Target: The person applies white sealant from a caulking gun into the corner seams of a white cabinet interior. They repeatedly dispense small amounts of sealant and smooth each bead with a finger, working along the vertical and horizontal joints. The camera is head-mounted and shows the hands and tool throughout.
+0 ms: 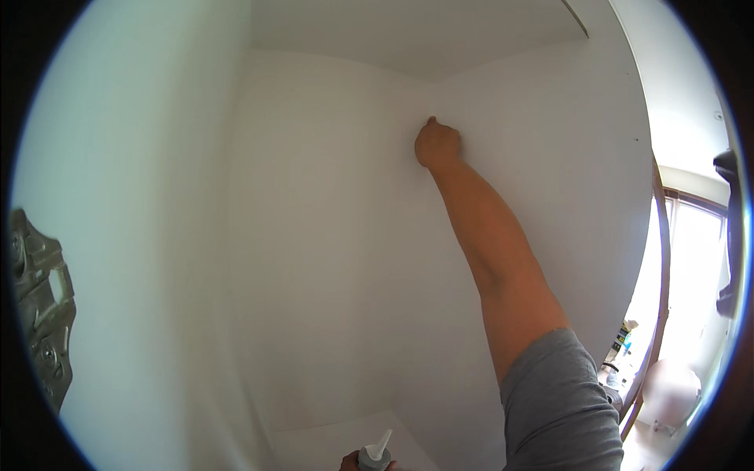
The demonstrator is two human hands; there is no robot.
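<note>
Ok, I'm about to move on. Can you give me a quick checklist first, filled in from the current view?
1. Nozzle-tipped cartridge in hand: ok, the left hand is around it at the lower edge.
2. Nozzle fitted: ok, it stands on the cartridge, leaning slightly right.
3. Nozzle tip cut open and clean: cannot tell, too small.
4. Right hand at the upper corner: ok, raised just below where the white surfaces meet.
5. Right fingertip touching the surface: cannot tell from this angle.
6. Hands apart from the dark metal plate: ok, it sits at the far left.
</note>
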